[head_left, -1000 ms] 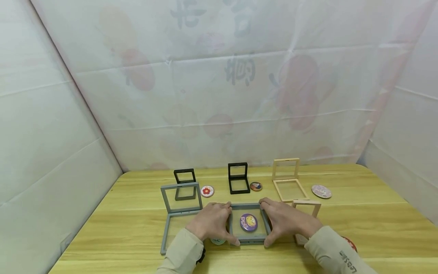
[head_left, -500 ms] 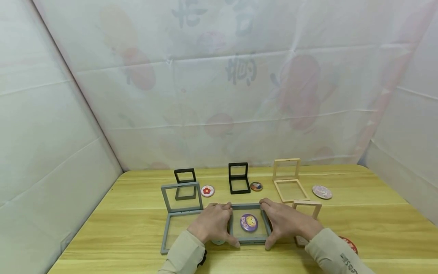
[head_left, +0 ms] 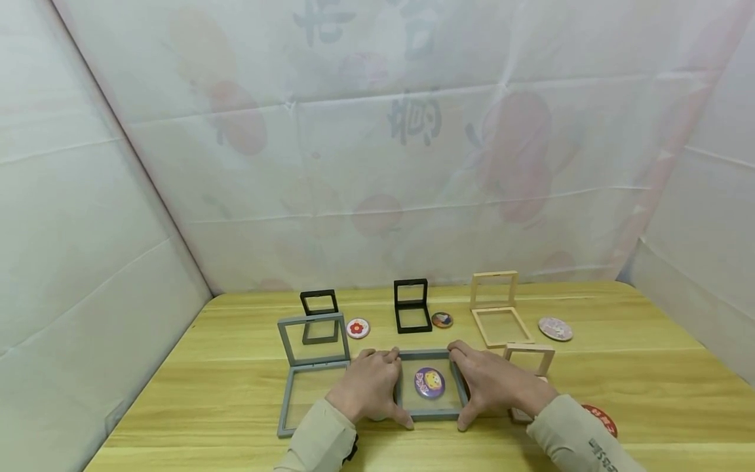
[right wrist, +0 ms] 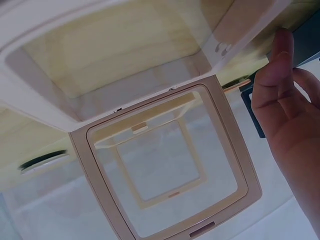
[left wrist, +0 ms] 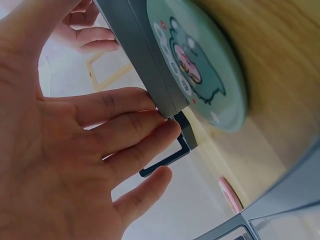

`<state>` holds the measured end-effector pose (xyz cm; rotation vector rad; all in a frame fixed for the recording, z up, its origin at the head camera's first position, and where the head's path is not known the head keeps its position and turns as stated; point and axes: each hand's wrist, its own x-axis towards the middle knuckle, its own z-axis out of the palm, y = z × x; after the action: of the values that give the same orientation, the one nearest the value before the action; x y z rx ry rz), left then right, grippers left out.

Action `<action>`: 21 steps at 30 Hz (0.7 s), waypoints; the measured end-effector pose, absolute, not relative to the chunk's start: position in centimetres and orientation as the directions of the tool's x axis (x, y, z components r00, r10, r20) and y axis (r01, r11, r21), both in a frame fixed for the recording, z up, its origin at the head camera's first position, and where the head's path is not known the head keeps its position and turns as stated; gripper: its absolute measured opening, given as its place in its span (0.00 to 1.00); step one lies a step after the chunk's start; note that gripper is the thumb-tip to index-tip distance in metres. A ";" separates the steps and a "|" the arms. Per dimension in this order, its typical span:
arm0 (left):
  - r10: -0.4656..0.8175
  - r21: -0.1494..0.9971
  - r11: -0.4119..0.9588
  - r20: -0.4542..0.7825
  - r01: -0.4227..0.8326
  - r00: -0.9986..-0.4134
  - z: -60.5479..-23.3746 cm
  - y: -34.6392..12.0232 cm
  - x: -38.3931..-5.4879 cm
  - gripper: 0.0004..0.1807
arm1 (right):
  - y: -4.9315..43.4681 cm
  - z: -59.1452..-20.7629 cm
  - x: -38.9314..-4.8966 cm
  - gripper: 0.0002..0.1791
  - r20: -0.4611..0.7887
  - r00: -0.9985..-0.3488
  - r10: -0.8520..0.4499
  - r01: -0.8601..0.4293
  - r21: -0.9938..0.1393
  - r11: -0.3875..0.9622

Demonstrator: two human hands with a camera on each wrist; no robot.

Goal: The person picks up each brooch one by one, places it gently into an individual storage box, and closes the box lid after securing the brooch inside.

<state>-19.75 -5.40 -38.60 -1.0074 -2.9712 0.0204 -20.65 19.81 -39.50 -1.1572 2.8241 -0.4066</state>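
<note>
A grey square display frame (head_left: 433, 415) lies closed on the table, with a purple round badge (head_left: 429, 383) seen through its clear film. My left hand (head_left: 368, 387) holds its left side, thumb at the near corner and fingers toward the far one. On the opposite side my right hand (head_left: 495, 380) grips it likewise. The left wrist view has several fingers nearly straight, their tips against the frame's grey edge (left wrist: 145, 55). A green badge (left wrist: 205, 65) with a cartoon animal lies beside that edge, mostly hidden by the left hand in the head view.
Left stands an opened grey frame (head_left: 284, 406). Behind are two black frames (head_left: 411, 306), a beige frame (head_left: 494, 308), a flower badge (head_left: 357, 328), a dark badge (head_left: 442, 320) and a pale badge (head_left: 555, 329). A pinkish frame (right wrist: 235, 135) and red badge (head_left: 601, 419) lie right.
Both hands and the grey frame keep their places. The right sleeve has shifted slightly, so a little more of the red badge shows.
</note>
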 end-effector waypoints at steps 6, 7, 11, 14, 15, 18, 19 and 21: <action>0.585 -0.079 0.807 -0.028 0.586 -0.810 -38.4 -5.3 -19.5 0.56 | 19.7 -39.2 -20.6 0.59 -0.016 -0.741 -0.671 -0.642 -0.277 0.715; 0.583 -0.098 0.807 -0.030 0.583 -0.812 -38.4 -5.3 -19.4 0.56 | 19.7 -39.2 -20.6 0.60 -0.032 -0.749 -0.662 -0.630 -0.276 0.726; 0.580 -0.127 0.807 -0.008 0.577 -0.814 -38.4 -5.2 -19.2 0.57 | 19.4 -38.9 -20.4 0.63 -0.075 -0.781 -0.620 -0.581 -0.276 0.766; 0.601 -0.117 0.796 0.028 0.594 -0.799 -38.1 -5.0 -19.1 0.54 | 19.4 -38.5 -20.1 0.63 -0.061 -0.805 -0.590 -0.553 -0.280 0.785; 0.609 -0.117 0.790 0.037 0.602 -0.792 -38.0 -5.0 -19.1 0.53 | 19.4 -38.3 -20.0 0.63 -0.049 -0.811 -0.583 -0.550 -0.278 0.788; 0.631 -0.121 0.773 0.050 0.623 -0.774 -37.6 -4.7 -19.0 0.50 | 19.7 -37.5 -19.8 0.61 0.002 -0.808 -0.590 -0.570 -0.257 0.780; 0.633 -0.122 0.771 0.045 0.625 -0.773 -37.5 -4.7 -19.0 0.50 | 19.8 -37.2 -19.8 0.60 0.021 -0.801 -0.598 -0.583 -0.248 0.773; 0.636 -0.121 0.769 0.036 0.628 -0.771 -37.3 -4.5 -19.0 0.49 | 20.0 -36.6 -19.8 0.57 0.063 -0.782 -0.620 -0.616 -0.227 0.754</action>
<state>-18.96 -4.52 -37.32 -1.0316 -2.8837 0.1572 -19.78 20.02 -36.64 -1.0315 2.9272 -0.3707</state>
